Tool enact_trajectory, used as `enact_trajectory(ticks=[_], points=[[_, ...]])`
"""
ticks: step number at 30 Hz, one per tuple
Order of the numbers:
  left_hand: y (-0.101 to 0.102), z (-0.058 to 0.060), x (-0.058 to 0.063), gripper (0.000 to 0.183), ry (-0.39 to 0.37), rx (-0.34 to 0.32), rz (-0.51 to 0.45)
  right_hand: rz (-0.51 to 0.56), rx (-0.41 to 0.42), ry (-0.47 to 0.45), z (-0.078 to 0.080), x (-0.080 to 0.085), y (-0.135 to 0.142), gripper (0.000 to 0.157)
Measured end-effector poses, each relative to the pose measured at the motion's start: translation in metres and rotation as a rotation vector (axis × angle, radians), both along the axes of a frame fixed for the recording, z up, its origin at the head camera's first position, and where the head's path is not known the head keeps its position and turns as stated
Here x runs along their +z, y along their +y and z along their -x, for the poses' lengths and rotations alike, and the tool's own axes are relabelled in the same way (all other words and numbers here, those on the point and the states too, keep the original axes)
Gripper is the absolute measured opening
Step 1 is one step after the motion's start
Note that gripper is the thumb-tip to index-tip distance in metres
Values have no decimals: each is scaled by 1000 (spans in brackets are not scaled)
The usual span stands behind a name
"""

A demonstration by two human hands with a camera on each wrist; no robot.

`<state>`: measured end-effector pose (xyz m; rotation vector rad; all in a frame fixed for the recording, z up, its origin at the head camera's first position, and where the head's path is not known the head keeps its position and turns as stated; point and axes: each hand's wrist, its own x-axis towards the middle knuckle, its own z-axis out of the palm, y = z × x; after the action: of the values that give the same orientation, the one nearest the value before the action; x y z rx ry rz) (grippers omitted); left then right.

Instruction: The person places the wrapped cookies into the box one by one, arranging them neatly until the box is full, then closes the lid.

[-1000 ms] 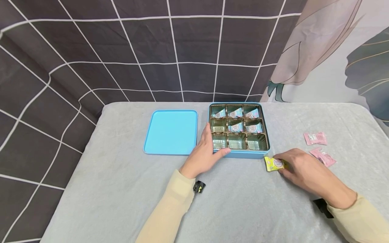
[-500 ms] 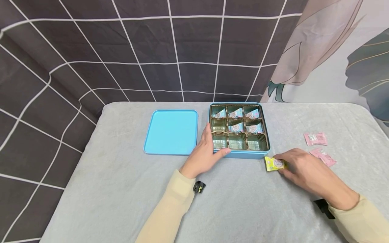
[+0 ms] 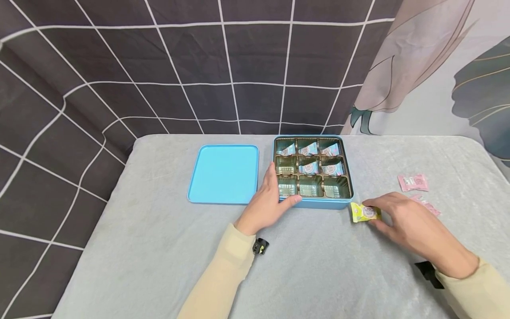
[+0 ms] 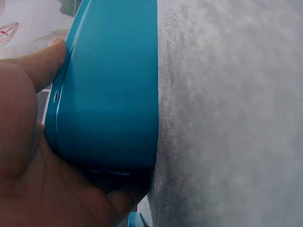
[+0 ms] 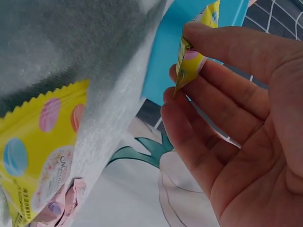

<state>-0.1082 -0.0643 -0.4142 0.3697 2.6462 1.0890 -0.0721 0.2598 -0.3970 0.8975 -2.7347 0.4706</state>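
A blue tin box [image 3: 323, 204] stands at the table's back, with a brown divided tray inside it. Blue-and-white wrapped candies [image 3: 308, 167] sit in several back and middle compartments; the front row holds none. My left hand [image 3: 264, 204] rests on the tin's front left corner, thumb along the front rim and straight fingers along the left side. Right of the tin, my right hand [image 3: 410, 228] pinches a yellow wrapped candy [image 3: 363, 213] between thumb and fingers. A second yellow wrapped candy [image 5: 42, 146] shows large in the right wrist view, hidden in the head view.
The blue lid [image 3: 223, 173] lies flat to the left of the tin. Two pink wrapped candies lie at the right: one pink candy [image 3: 413, 182] in full view, the other pink candy [image 3: 428, 204] partly behind my right hand. A grey cloth [image 3: 131, 248] covers the table.
My right hand has shifted slightly right and away from the front edge with the yellow candy, now covering more of the nearer pink candy. My left hand stays at the tin's corner.
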Motion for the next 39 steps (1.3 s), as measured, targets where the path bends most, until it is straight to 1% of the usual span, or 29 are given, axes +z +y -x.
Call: enact_trajectory(ticks=[6, 15, 19, 20, 25, 26, 27, 31, 35, 37, 39], points=[[0, -1, 1, 107, -1, -1, 0, -7, -2, -11, -1, 4, -2, 45], [0, -1, 0, 106, -9, 2, -5, -1, -26, 12, -2, 11, -3, 48], [0, -1, -1, 106, -12, 1, -10, 6, 1, 24, -1, 12, -2, 48], [0, -1, -1, 106, -14, 2, -12, 13, 14, 30, 0, 12, -1, 40], [0, -1, 0, 106, -13, 4, -9, 21, 45, 39, 3, 14, 1, 42], [0, -1, 0, 106, -11, 4, -7, 19, 40, 38, 3, 15, 0, 43], [0, -1, 0, 106, -10, 3, -6, 14, 34, 37, 3, 16, 0, 52], [0, -1, 0, 105, -4, -1, -6, 18, 13, 39, 3, 19, -2, 51], [0, -1, 0, 105, -6, -1, -6, 29, -25, 27, 2, 20, -4, 51], [0, -1, 0, 105, -7, 1, -7, 47, -29, 19, 2, 20, -4, 49], [0, -1, 0, 105, -7, 2, -6, 67, -24, 22, 4, 20, -5, 36]])
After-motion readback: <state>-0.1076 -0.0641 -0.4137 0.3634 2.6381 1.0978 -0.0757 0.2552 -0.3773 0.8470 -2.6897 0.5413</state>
